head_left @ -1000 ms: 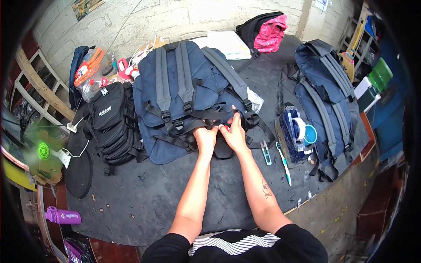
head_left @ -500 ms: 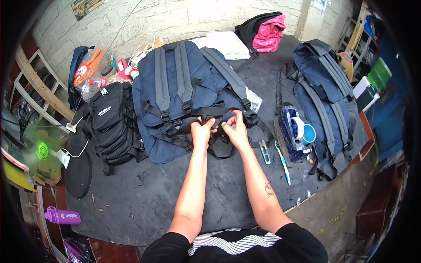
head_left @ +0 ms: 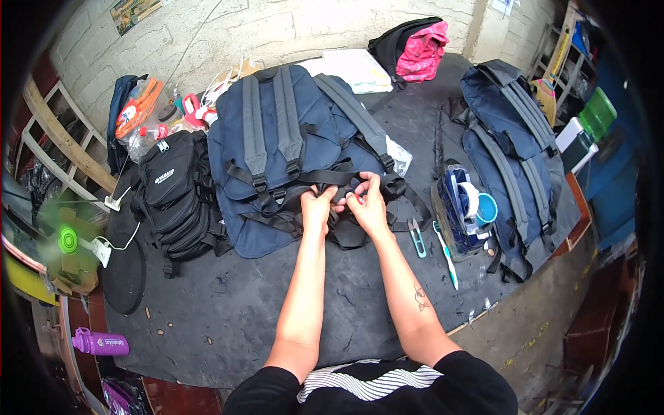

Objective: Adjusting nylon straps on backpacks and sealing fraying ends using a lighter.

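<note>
Navy backpacks (head_left: 228, 138) with grey shoulder straps lie stacked in front of me, their black webbing hanging toward my side. At their near edge my left hand (head_left: 317, 209) is closed on a black webbing strap (head_left: 332, 178). My right hand (head_left: 366, 206) is beside it, thumb and fingers pinched together at the same dark webbing; what exactly they pinch is too small to make out. The fingertips of both hands nearly meet. Loose black straps and fabric (head_left: 349, 235) lie beneath my hands.
To the left stands a black backpack (head_left: 169, 187). Right of my hands lie thread snips (head_left: 417, 238), a toothbrush (head_left: 446, 256) and a clear case (head_left: 453, 207) with tape rolls. More navy backpacks (head_left: 512, 152) lie farther right. A green fan (head_left: 68, 238) spins at the left.
My right hand has shifted slightly left, bringing its fingertips closer to my left hand. My left hand stays on the strap, and the bags remain in place.
</note>
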### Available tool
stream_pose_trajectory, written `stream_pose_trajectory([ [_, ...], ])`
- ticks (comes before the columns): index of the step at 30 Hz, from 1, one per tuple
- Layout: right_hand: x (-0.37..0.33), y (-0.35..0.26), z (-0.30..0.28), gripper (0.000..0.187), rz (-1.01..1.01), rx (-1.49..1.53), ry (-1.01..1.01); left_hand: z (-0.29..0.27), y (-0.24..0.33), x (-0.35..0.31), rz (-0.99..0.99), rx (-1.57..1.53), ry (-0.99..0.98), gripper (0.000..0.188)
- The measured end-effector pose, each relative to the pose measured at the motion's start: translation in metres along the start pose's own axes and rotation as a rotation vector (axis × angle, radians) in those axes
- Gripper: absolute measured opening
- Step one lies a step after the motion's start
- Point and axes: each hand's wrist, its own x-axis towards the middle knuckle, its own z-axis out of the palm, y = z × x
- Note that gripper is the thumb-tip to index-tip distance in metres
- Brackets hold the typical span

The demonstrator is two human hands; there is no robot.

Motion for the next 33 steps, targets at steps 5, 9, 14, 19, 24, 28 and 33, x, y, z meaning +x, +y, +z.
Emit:
stream_pose_trajectory([
  [5, 0.001, 0.0, -0.008, 0.031, -0.009, 0.442, -0.138, -0.013, 0.0, 0.003, -0.269, -0.176, -0.081, 0.016],
  [9, 0.006, 0.002, -0.017, 0.026, -0.062, 0.484, -0.292, -0.017, -0.011, 0.006, -0.237, -0.143, -0.099, 0.018],
  [14, 0.005, -0.011, -0.02, 0.043, -0.001, 0.136, -0.119, -0.002, -0.019, -0.003, 0.046, 0.028, 0.009, 0.033],
  [19, -0.007, -0.025, -0.014, 0.054, -0.074, -0.267, -0.038, 0.0, -0.033, 0.002, 0.231, 0.256, 0.131, 0.027],
  [24, -0.006, -0.023, -0.013, 0.055, -0.027, -0.297, -0.044, 0.001, -0.035, 0.003, 0.237, 0.241, 0.126, 0.025],
  [28, -0.006, -0.023, -0.012, 0.054, -0.031, -0.309, -0.06, -0.002, -0.038, 0.006, 0.245, 0.222, 0.126, 0.026],
  [33, -0.005, -0.028, -0.013, 0.048, -0.059, -0.269, -0.048, -0.007, -0.046, 0.011, 0.306, 0.249, 0.089, 0.027],
])
